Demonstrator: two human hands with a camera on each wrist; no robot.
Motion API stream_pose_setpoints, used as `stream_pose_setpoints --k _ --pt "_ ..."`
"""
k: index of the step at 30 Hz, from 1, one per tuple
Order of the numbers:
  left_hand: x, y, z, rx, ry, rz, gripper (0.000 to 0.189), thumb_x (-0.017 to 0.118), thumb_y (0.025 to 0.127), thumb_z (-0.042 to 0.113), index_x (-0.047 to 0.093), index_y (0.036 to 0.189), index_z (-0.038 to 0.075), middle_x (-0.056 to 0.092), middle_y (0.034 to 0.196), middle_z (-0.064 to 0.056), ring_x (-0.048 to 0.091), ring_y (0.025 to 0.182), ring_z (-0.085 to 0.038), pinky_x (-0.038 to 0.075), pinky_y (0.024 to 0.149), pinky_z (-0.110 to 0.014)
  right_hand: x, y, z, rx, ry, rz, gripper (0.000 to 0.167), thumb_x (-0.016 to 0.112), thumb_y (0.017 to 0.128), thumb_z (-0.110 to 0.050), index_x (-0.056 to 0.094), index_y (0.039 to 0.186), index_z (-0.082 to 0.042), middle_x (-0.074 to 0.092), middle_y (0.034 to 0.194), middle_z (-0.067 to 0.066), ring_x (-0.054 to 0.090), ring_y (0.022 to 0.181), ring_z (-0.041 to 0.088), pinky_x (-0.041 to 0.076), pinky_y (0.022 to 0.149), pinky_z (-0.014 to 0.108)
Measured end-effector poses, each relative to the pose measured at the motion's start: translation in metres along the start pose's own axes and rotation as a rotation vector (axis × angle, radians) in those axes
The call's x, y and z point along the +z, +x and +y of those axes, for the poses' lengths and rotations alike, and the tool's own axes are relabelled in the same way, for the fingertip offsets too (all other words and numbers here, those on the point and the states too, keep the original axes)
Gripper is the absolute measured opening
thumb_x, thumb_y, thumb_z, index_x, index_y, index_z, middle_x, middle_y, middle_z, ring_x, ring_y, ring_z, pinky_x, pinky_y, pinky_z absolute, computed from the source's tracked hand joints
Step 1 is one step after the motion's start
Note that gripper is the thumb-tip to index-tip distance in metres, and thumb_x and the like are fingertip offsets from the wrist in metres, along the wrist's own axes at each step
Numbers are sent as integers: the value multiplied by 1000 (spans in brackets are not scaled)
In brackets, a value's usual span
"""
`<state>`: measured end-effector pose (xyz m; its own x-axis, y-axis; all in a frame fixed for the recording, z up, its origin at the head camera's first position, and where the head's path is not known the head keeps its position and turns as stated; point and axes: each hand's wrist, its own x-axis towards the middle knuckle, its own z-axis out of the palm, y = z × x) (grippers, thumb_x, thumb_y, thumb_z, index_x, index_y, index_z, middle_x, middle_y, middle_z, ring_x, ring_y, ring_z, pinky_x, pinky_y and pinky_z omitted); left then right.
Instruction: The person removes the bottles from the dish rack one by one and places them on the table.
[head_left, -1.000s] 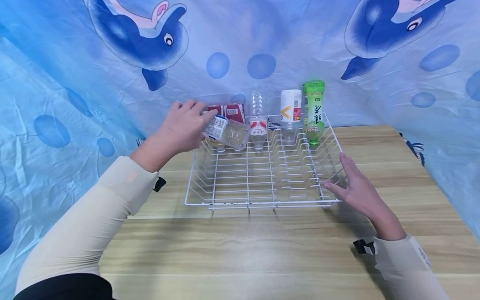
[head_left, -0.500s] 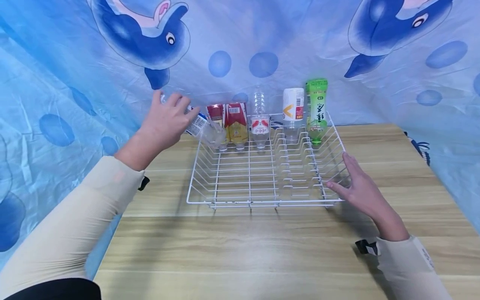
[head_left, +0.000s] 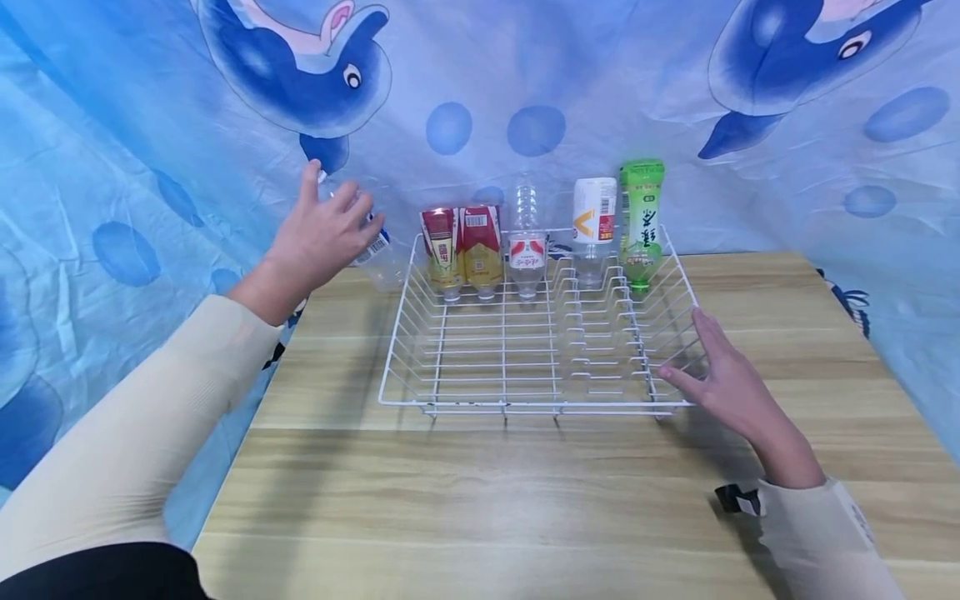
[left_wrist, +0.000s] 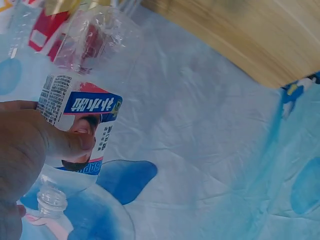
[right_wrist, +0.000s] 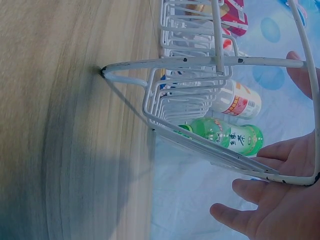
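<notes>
My left hand (head_left: 318, 229) grips a clear plastic bottle (left_wrist: 95, 100) with a blue and white label. The bottle is tilted, just outside the back left corner of the white wire rack (head_left: 465, 405), its bare threaded neck showing in the left wrist view. Along the rack's back stand upside-down bottles: two red-and-gold ones (head_left: 482, 250), a clear one with a red and white label (head_left: 527, 250), a white-labelled one (head_left: 595, 212) and a green one (head_left: 641, 225). Straight fingers of my right hand (head_left: 723, 379) rest on the rack's right side, thumb spread inward over the rim.
The rack stands on a wood-grain table (head_left: 525, 492). Behind and beside it hangs a blue cloth (head_left: 480, 67) printed with dolphins. The table's left edge runs below my left forearm.
My left hand has carried the bottle left, from over the red-and-gold bottles to beyond the rack's back left corner. My right hand stays on the rack.
</notes>
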<state>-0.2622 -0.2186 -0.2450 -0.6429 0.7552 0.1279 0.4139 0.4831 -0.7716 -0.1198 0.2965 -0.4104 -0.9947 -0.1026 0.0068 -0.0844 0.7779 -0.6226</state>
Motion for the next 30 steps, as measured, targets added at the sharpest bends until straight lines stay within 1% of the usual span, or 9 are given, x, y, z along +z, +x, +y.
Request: stream_pose_setpoints --k 3,6,8,10,15,17,23,27,30 --pt "7 2 2 16 21 5 43 68 88 -11 66 128 7 54 126 -22 44 122 -41 18 110 -75 -1 -1 1 12 -1 -3 106 65 96 -50 -8 162 -10 -6 165 27 6 147 55 16 109 76" --pt "14 3 9 27 9 68 32 55 94 -14 69 118 3 58 120 -22 49 117 -40 21 111 -74 -1 -1 2 22 -1 -7 105 64 96 -50 -9 161 -11 -7 165 26 5 147 55 16 108 76" --pt "20 4 14 40 6 96 33 46 96 -13 70 113 1 60 117 -22 51 113 -40 23 110 -73 -1 -1 2 26 -2 -9 106 64 96 -50 -9 161 -11 -7 165 26 4 147 55 16 108 76" --pt "26 4 19 56 23 77 33 45 95 -13 70 113 0 61 117 -23 52 113 -40 23 111 -72 0 0 2 27 -4 -11 106 64 96 -50 -8 161 -10 -7 165 27 4 147 54 16 108 76" --pt "40 3 32 80 107 -87 32 59 91 -10 68 120 2 60 120 -21 51 115 -38 17 114 -71 1 2 2 18 2 -13 106 64 96 -50 -8 161 -10 -6 165 27 4 147 55 16 109 75" --pt "45 3 36 83 124 -124 33 60 91 -9 68 121 2 60 120 -20 51 115 -38 15 114 -72 2 2 3 18 3 -10 106 64 96 -51 -8 161 -10 -6 165 27 5 147 55 16 109 75" --pt "61 2 47 91 157 -131 28 59 95 -6 71 117 5 61 120 -21 51 117 -40 18 112 -72 2 1 4 20 4 -2 106 64 95 -52 -7 162 -9 -6 165 27 5 147 54 16 109 75" --pt "68 1 52 103 173 -179 30 59 95 -4 71 120 7 59 123 -20 50 118 -39 18 112 -72 2 1 3 19 13 3 106 64 95 -52 -7 162 -10 -6 165 26 4 148 53 15 110 74" --pt "73 -1 56 108 155 -192 31 56 95 -5 71 120 6 59 126 -21 50 117 -38 17 112 -73 2 1 2 21 15 7 106 64 95 -53 -7 162 -11 -6 165 25 3 148 52 14 110 74"
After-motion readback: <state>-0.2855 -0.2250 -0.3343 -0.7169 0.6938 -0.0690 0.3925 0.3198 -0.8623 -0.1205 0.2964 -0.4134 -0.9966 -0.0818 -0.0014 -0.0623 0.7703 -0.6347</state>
